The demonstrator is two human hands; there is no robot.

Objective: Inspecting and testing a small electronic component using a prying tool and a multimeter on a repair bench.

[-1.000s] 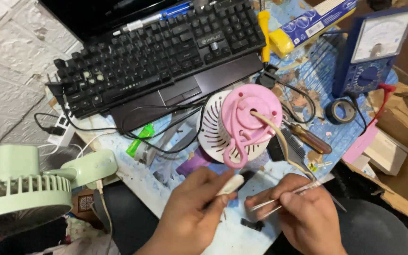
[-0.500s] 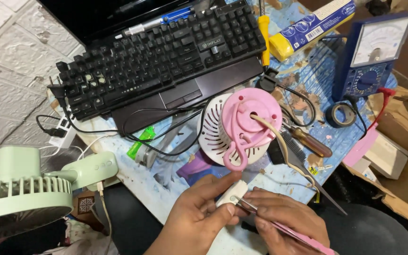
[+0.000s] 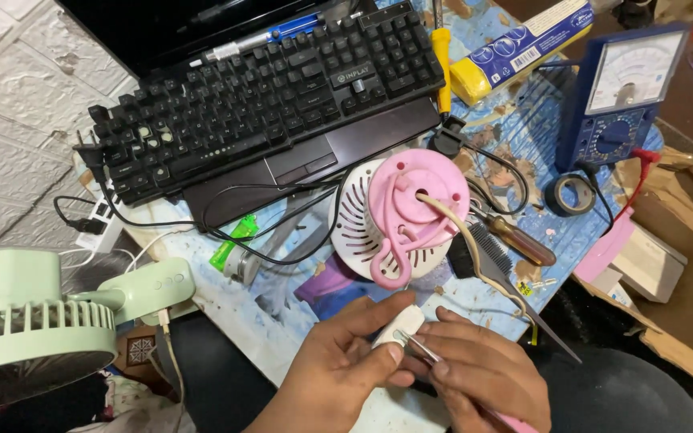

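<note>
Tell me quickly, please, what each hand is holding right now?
Left hand: closed on a small white plug.
Right hand: closed on pink-handled tweezers, tips at the plug.

Black keyboard (image 3: 270, 104) at upper centre. Pink-and-white fan (image 3: 401, 212) mid-frame. Pale green fan (image 3: 38, 321) lower left. Blue multimeter (image 3: 615, 92) upper right. Yellow box (image 3: 523, 48) along top. White small part (image 3: 399, 325) at bottom centre.

The left hand (image 3: 346, 369) covers most of the small white part (image 3: 401, 325). The pink-handled tool (image 3: 515, 421) and right hand (image 3: 483, 377) run off the bottom edge. The green fan (image 3: 30, 337) is cut by the left edge.
</note>
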